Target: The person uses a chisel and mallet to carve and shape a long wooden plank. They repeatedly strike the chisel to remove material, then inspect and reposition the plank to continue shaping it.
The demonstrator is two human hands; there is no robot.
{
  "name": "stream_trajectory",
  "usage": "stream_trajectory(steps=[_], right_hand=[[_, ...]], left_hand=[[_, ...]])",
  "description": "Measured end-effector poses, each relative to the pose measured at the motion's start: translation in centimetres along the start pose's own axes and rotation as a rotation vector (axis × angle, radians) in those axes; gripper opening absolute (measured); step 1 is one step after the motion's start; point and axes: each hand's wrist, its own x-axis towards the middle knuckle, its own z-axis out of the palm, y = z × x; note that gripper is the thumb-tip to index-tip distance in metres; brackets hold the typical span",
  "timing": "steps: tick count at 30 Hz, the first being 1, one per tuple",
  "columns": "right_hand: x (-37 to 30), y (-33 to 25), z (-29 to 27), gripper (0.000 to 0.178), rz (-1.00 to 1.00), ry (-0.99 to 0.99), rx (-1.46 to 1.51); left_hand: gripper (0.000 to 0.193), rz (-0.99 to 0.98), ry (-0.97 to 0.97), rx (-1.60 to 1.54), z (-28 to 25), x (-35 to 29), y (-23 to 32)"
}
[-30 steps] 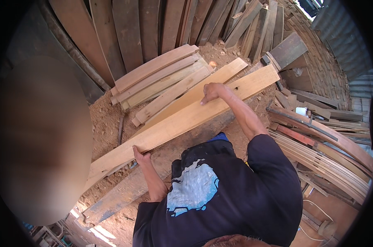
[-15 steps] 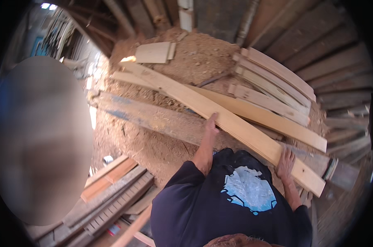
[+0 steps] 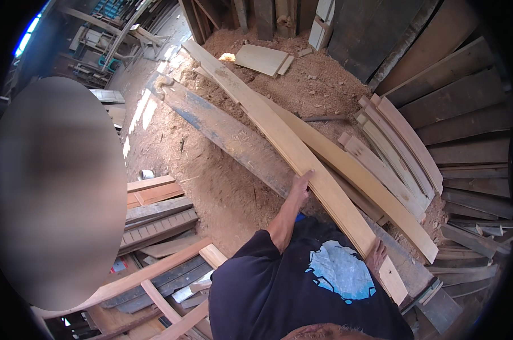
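Over the last second the view has turned leftward, so the pale plank (image 3: 329,195) now runs from upper left to lower right. It passes in front of the torso, over part of the weathered beam (image 3: 228,136) and beside the yellowish board (image 3: 375,190); more of the gap between plank and board shows than before.

Left hand (image 3: 302,184): thumb on the upper face; remaining fingers hidden below, apparently holding the plank's edge at mid-length.

Right hand (image 3: 376,256): previously bent over the far edge, now laid across the face near the lower-right end. Fingers extended; whether they clamp cannot be told.

Effect on handling: the plank is likely steadied at two points, its upper-left length without hand support.
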Motion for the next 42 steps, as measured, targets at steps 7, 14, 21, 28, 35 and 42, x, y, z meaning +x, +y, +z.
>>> stream_trajectory(steps=[7, 14, 21, 28, 35, 42], right_hand=[[1.8, 2.3, 1.8, 0.068, -0.119, -0.111, 0.076], [4.4, 1.5, -5.8, 0.098, -0.248, -0.639, 0.202], [9.0, 2.0, -5.6, 0.095, -0.379, -0.845, 0.310], [11.7, -0.3, -12.4, 0.073, -0.446, -1.030, 0.431], [12.3, 0.2, -9.7, 0.049, -0.028, -0.849, 0.700], [8.0, -1.0, -2.1, 0.057, -0.147, -0.460, 0.601]], left_hand=[[0.039, 0.175, 0.138, 0.074, -2.2, -3.8, 0.8], [0.037, 0.147, 0.576, 0.352, -3.0, -8.1, 1.1], [0.073, 0.134, 0.307, 0.187, -6.7, -6.7, 0.5], [0.091, 0.080, 0.349, -0.359, -10.0, -5.8, 2.2], [0.065, 0.227, 0.026, -0.375, -7.5, -2.3, 1.4], [0.043, 0.231, 0.199, -0.175, -8.3, -5.9, 1.4]])
